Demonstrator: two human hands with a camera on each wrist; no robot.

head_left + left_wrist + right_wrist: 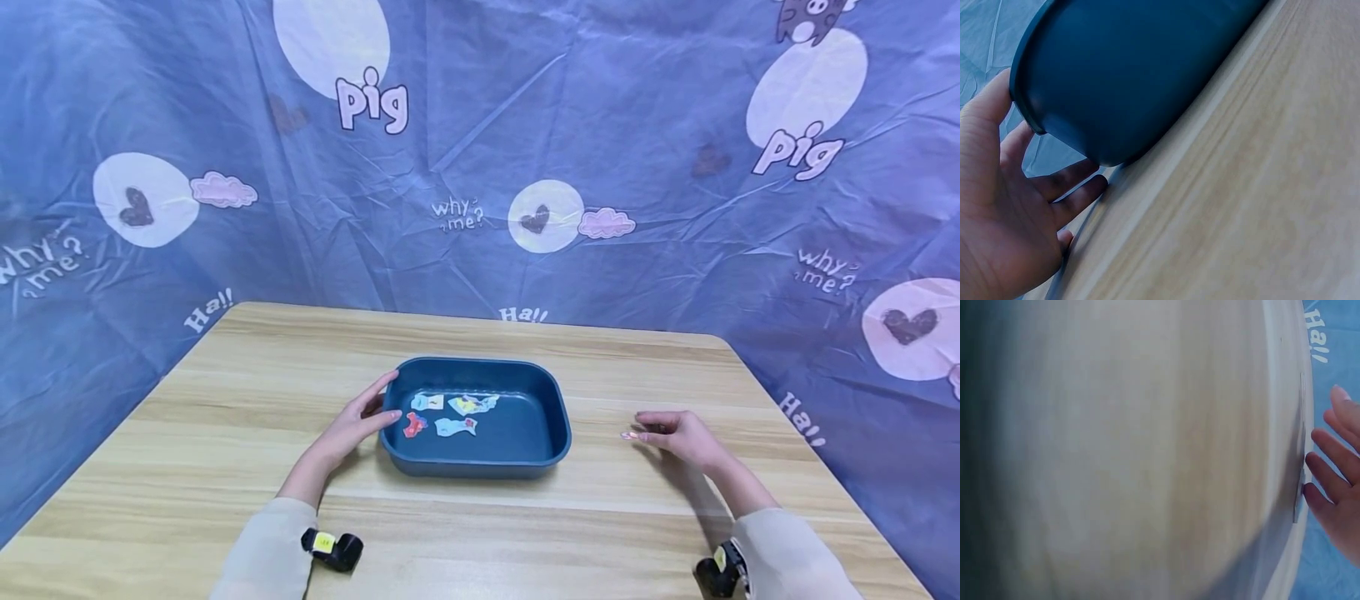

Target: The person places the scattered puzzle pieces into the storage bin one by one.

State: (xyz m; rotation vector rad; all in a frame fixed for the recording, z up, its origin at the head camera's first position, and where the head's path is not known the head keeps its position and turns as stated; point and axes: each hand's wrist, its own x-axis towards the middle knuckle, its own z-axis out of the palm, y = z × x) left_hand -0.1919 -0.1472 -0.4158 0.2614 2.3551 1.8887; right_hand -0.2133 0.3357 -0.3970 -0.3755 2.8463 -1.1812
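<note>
My left hand [351, 427] holds the left end of a dark teal rectangular pan [480, 463]. Its thumb is at the rim and the other fingers reach along the outer wall, as the left wrist view shows. Flat paper cutouts lie inside: a red one [412, 426], a light-blue one [455, 427], a blue-and-white one [427, 402] and a yellow-and-blue one [474, 404]. To the right of the pan, my right hand [681, 435] is low over the table, fingers loosely spread. A small, thin, colourful cutout [627, 436] is at its fingertips; a firm pinch is not visible.
The pan stands on a light wood-grain table [480, 525]. Behind the table hangs a creased blue cloth [465, 150] printed with words, hearts and clouds. Black wrist cameras [347, 552] sit over the pale sleeves [262, 554].
</note>
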